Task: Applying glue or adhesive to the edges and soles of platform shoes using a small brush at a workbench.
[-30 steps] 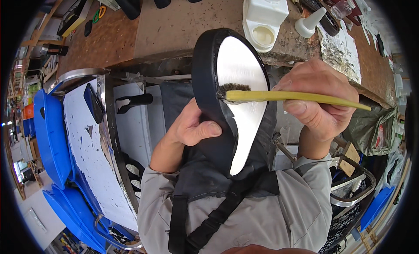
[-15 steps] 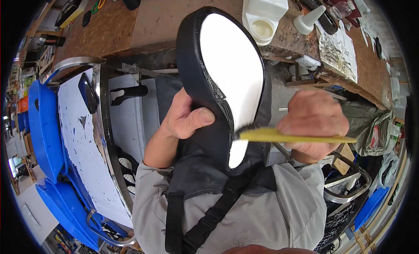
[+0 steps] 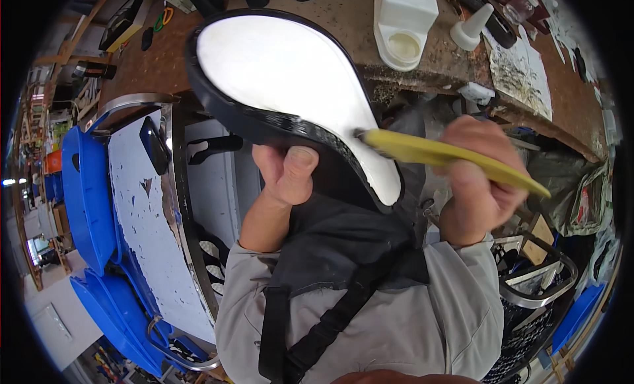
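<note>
A black shoe (image 3: pixel 284 70) is held up in front of me, its white underside facing me and its wide end toward the upper left. My left hand (image 3: pixel 287 176) grips its side from below, with the thumb pressed against the black edge. In my right hand (image 3: pixel 485 176) is a brush with a flat yellow handle (image 3: pixel 442 153). The brush's dark tip touches the white underside near the narrow middle. Along the near edge, the black rim looks wrinkled and glossy. Motion blurs my right hand a little, and the shoe hides most of my left fingers.
Beyond the shoe, a brown workbench (image 3: pixel 317 44) carries a white plastic container (image 3: pixel 404 27) and a white nozzle-topped bottle (image 3: pixel 472 29). To the left, a phone (image 3: pixel 154 146) lies on a worn white surface (image 3: pixel 142 219) beside blue plastic bins (image 3: pixel 92 199). Another black shoe (image 3: pixel 214 148) lies nearby.
The shoe has turned counter-clockwise, its wide end swinging to the left. The brush has moved up along the underside and its handle now slants down to the right.
</note>
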Available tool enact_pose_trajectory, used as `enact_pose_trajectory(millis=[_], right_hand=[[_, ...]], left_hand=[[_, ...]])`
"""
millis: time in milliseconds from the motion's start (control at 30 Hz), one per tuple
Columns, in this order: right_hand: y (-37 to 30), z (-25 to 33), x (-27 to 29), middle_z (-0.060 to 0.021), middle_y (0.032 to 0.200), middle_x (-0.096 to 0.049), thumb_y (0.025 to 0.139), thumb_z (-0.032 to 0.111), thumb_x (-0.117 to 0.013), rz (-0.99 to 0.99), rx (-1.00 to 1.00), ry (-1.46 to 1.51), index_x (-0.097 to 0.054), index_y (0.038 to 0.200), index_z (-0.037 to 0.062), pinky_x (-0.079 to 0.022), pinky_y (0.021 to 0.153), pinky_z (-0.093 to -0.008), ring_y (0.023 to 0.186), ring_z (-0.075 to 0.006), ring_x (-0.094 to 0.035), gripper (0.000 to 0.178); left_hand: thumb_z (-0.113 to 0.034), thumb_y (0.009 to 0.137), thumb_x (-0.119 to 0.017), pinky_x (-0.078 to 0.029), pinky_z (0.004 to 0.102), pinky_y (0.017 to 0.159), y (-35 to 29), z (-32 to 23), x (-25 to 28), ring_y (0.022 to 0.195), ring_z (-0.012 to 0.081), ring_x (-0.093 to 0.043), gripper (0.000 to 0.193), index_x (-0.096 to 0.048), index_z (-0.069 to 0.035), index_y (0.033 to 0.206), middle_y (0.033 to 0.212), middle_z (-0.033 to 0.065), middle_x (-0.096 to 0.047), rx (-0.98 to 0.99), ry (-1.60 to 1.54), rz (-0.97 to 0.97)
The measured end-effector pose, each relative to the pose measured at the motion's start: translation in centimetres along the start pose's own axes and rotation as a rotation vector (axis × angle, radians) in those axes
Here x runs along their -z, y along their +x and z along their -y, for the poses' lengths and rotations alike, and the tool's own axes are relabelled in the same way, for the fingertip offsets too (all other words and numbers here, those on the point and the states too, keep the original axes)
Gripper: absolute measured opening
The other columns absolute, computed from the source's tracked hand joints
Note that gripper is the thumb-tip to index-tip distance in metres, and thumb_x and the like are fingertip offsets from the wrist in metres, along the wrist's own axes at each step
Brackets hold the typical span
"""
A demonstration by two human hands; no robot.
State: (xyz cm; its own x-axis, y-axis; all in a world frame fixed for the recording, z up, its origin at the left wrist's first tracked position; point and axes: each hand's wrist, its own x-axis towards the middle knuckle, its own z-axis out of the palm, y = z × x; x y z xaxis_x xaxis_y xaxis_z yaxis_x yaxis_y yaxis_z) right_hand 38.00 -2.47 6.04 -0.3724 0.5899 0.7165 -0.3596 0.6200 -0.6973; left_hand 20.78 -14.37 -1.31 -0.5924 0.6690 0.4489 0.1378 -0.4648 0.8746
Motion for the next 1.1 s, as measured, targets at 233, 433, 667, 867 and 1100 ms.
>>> enact_pose_trajectory(millis=[233,433,667,867,1100], right_hand=[[-0.6,-0.7,0.6,-0.0125,0.059,-0.063,0.071,0.009,-0.07,0.13,0.223,0.109,-0.068,0.076,-0.0053,-0.039,0.038,-0.0291,0.043,-0.0181,-0.055,0.015],[-2.7,1.7,1.2,-0.0072,0.055,-0.056,0.085,0.02,-0.058,0.121,0.277,0.1,-0.056,0.059,0.0073,-0.043,0.043,-0.0297,0.048,-0.0181,-0.056,0.029],[1.9,-0.3,3.8,-0.0115,0.066,-0.063,0.073,0.008,-0.067,0.248,0.124,0.544,-0.064,0.076,-0.0005,-0.041,0.042,-0.0267,0.046,-0.0157,-0.052,0.01],[1.1,0.1,1.4,-0.0137,0.064,-0.064,0.067,0.007,-0.073,0.311,0.324,0.22,-0.065,0.078,-0.0063,-0.039,0.039,-0.0289,0.046,-0.0188,-0.056,0.02],[4.7,0.5,1.3,-0.0126,0.065,-0.065,0.071,0.016,-0.07,0.389,0.277,0.179,-0.068,0.081,-0.0035,-0.038,0.039,-0.0272,0.047,-0.0155,-0.055,0.022]], left_hand=[[-0.046,0.087,-0.056,-0.054,0.0362,0.072,1.5,-0.2,-0.1,0.092,0.032,-0.062,0.08,-0.026,0.009,0.136,0.123,0.0352,-0.047,0.04,-0.017,-0.058],[-0.054,0.09,-0.04,-0.053,0.0351,0.069,1.3,1.3,1.5,0.089,0.0323,-0.06,0.078,-0.025,0.006,0.138,0.125,0.0337,-0.045,0.081,-0.021,-0.085],[-0.055,0.09,-0.037,-0.052,0.0351,0.071,3.4,0.3,-0.4,0.088,0.0326,-0.059,0.078,-0.024,0.003,0.14,0.128,0.0319,-0.043,0.115,-0.231,0.185],[-0.058,0.087,-0.041,-0.051,0.0336,0.07,1.3,0.7,1.6,0.087,0.0303,-0.059,0.081,-0.028,0.002,0.138,0.127,0.0301,-0.045,0.138,-0.016,-0.097],[-0.064,0.07,-0.065,-0.042,0.0412,0.098,-1.4,1.3,1.5,0.114,0.0372,-0.049,0.105,-0.024,0.004,0.14,0.128,0.0258,-0.045,0.352,-0.181,0.18]])
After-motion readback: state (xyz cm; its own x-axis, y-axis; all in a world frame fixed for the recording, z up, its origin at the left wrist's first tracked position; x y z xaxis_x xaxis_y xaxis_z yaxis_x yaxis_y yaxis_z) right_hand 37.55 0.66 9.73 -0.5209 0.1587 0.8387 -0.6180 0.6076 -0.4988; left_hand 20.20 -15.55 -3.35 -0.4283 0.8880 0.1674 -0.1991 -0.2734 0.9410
